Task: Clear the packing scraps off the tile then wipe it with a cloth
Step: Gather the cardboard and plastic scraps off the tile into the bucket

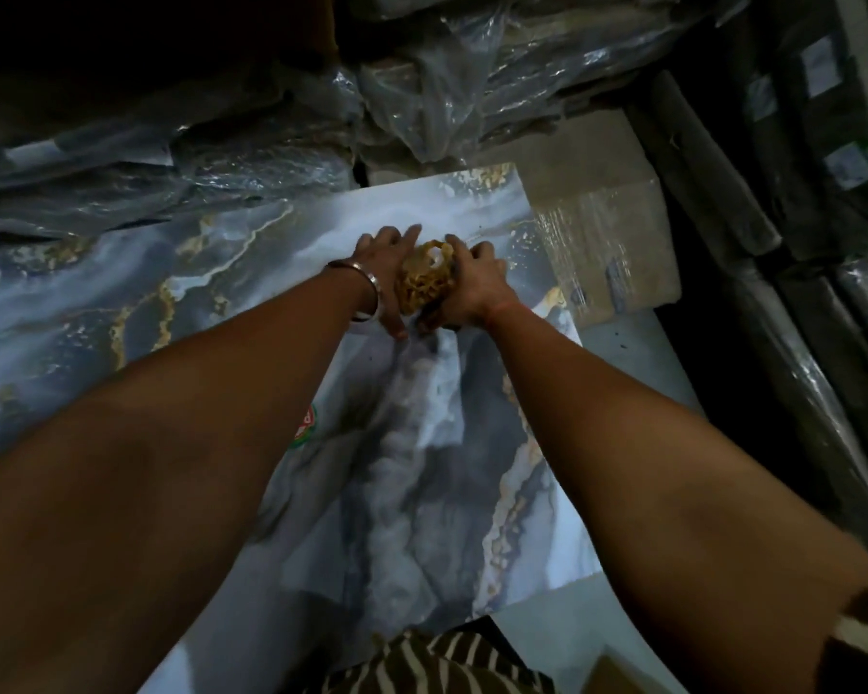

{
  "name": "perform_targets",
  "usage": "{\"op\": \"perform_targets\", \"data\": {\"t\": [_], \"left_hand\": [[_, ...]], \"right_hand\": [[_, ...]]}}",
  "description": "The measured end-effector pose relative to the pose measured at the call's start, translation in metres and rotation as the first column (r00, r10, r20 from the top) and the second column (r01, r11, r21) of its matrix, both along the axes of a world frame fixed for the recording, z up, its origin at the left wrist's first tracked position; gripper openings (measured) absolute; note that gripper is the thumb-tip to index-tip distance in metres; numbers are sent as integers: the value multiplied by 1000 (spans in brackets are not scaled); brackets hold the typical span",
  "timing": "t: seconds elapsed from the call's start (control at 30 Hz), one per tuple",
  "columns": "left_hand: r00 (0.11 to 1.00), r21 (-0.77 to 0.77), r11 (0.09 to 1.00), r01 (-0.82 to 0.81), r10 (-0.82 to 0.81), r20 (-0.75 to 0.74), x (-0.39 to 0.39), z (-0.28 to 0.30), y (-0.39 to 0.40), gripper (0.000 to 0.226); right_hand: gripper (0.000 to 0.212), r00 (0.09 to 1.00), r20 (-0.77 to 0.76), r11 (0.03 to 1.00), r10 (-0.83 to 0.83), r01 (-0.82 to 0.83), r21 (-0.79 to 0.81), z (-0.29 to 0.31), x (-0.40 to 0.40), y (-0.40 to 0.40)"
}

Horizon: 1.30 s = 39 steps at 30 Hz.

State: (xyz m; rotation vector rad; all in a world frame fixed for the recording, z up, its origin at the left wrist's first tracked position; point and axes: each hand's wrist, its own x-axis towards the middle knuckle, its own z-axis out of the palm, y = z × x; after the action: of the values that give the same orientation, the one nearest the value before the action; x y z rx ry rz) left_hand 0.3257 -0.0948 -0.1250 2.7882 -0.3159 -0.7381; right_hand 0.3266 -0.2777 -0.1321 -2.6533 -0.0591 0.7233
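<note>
Scrap wad [424, 278] on tile [221, 293], between hands, cardboard [617, 263] right

Dim storeroom, little light, crumpled clear plastic sheeting [251, 142] heaped over stacked goods at the far side, a flat cardboard box [607, 232] wrapped in clear film, dark plastic-wrapped bundles [797, 273] along the right, pale floor [637, 353] beside them

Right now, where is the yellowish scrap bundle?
In the head view, the scrap bundle sits upper centre, cupped between both hands over the tile's far end.

Single head cam, looks steeply down over outstretched forearms, tile [231, 273] close below
</note>
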Motion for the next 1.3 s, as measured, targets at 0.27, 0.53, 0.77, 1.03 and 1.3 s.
{"op": "perform_targets", "data": {"t": [0.27, 0.53, 0.77, 1.03, 1.3], "left_hand": [[995, -108, 989, -104, 103, -17, -27, -14, -17, 86], [954, -175, 939, -294, 299, 2, -100, -12, -14, 58], [894, -221, 872, -437, 448, -3, -163, -8, 10, 54], [776, -157, 764, -626, 630, -24, -248, -5, 69, 53], [570, -175, 559, -810, 821, -16, -366, 8, 150, 52]], "right_hand": [[69, 999, 33, 999, 38, -39, 12, -17, -26, 23], [23, 996, 49, 990, 75, -80, 119, 2, -88, 41], [32, 980, 18, 960, 198, -198, 196, 16, -138, 63], [36, 927, -36, 894, 372, -348, 282, 12, -196, 129], [38, 782, -19, 747, 623, -589, 309, 13, -279, 229]]}}
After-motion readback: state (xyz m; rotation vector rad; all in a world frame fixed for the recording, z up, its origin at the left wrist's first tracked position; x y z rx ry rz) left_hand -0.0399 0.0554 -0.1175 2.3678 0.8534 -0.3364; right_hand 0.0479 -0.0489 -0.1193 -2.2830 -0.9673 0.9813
